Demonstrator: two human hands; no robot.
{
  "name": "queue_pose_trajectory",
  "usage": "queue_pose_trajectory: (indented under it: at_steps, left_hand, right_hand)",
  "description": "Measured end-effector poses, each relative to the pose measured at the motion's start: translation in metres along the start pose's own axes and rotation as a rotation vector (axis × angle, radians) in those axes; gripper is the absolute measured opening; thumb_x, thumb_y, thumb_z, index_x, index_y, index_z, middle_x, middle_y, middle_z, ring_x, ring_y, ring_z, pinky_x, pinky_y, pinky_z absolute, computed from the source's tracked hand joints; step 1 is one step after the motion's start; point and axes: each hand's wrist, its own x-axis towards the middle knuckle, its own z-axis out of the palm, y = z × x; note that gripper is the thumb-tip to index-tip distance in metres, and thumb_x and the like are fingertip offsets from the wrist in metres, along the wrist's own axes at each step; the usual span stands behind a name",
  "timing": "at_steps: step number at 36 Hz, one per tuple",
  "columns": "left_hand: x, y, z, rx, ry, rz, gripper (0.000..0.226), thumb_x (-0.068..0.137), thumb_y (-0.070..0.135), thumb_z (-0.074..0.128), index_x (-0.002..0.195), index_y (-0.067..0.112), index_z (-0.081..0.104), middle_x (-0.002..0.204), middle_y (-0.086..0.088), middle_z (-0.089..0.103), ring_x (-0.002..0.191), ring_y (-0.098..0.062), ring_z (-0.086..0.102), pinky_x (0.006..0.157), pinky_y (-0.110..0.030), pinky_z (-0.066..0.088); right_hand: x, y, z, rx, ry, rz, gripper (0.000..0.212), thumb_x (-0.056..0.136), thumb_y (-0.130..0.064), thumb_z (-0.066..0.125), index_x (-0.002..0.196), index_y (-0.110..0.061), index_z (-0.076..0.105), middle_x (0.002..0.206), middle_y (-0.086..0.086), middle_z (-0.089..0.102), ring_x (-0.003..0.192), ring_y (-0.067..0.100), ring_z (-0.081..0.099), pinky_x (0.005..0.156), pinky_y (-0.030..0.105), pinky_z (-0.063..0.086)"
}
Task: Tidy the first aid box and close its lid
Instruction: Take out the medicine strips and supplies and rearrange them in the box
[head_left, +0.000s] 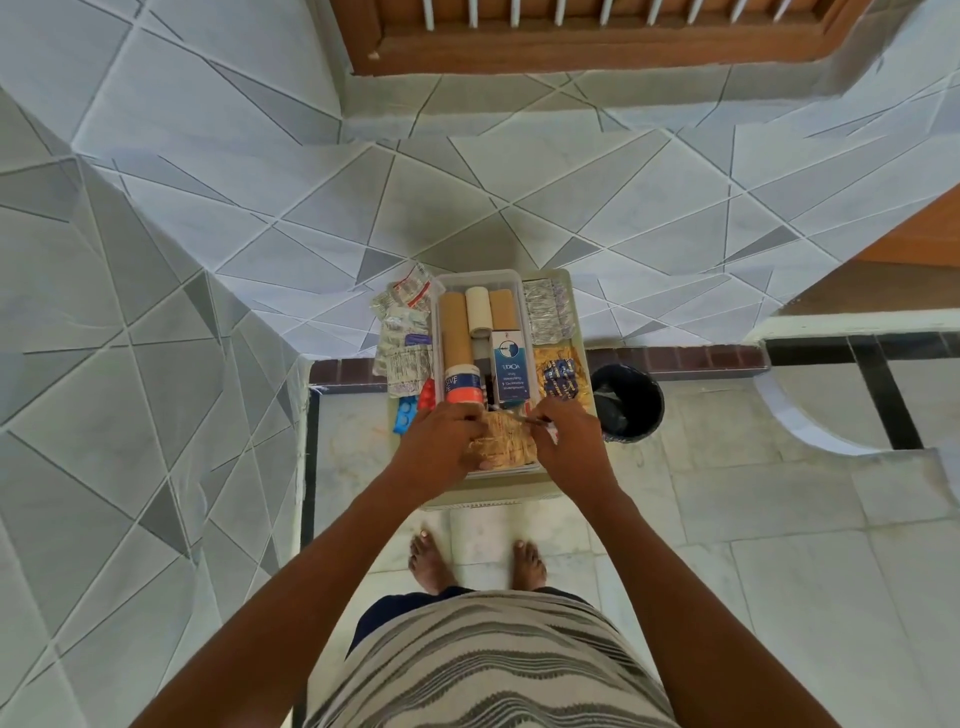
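The step in hand seems to be the tidying itself: the first aid box (563, 278) stands open on the tiled surface (260, 260), and no lid is on it. The left hand (441, 441) lies curled over a tan bundle (506, 447) at the near end of the inner tray (436, 312), pressing it. The right hand (569, 441) is closed in a pinch on a thin stick-like item (514, 415), which I cannot identify. Rolls (478, 309), a blue and white carton (511, 369) and a tape jar (462, 384) already lie in rows. Foil packets (405, 338) lie at the left of the tray. Next, the thin item probably needs a free gap, then the lid.
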Motion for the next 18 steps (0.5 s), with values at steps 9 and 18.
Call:
queue_pose_trajectory:
  at_steps: [9, 18]
  left_hand:
    - [0.0, 0.007, -0.009, 0.163, -0.034, -0.009, 0.047, 0.08, 0.037, 0.072, 0.125, 0.033, 0.061, 0.133, 0.013, 0.058, 0.126, -0.018, 0.051, 0.111, -0.049, 0.035]
    - [0.0, 0.001, -0.007, 0.266, -0.124, 0.074, 0.041, 0.084, 0.033, 0.068, 0.124, 0.033, 0.061, 0.14, 0.01, 0.051, 0.134, -0.021, 0.044, 0.104, -0.05, 0.036]
  right_hand:
    - [0.006, -0.003, 0.002, -0.021, -0.054, 0.048, 0.007, 0.086, -0.011, 0.072, 0.086, -0.014, 0.066, 0.081, 0.003, 0.068, 0.081, 0.023, 0.061, 0.071, 0.043, 0.053]
    - [0.02, -0.015, -0.014, -0.149, -0.317, 0.165, 0.022, 0.077, -0.012, 0.077, 0.07, -0.024, 0.06, 0.087, -0.007, 0.073, 0.094, 0.016, 0.062, 0.089, 0.035, 0.035]
